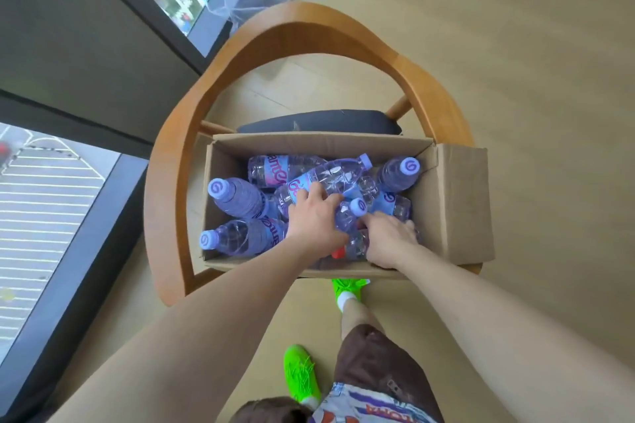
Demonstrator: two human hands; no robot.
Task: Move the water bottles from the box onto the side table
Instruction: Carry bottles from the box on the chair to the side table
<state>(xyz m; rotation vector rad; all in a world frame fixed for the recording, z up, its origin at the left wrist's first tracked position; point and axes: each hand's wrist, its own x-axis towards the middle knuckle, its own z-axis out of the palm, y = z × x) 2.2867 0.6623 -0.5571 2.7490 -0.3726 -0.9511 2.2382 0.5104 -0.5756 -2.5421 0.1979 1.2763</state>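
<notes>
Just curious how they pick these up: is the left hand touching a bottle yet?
Touching. The head view shows the left hand in the box, fingers curled over a lying bottle.

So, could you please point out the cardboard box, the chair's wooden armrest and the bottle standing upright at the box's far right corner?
Cardboard box [462, 203]: head view, on its outer right flap.
Wooden armrest [309, 22]: head view, on the curved top of the back rail.
Upright bottle [409, 166]: head view, on its purple cap.

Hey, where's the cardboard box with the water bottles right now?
In the head view, the cardboard box sits centre frame on the wooden chair, in front of its dark cushion, with both hands reaching into it.
</notes>
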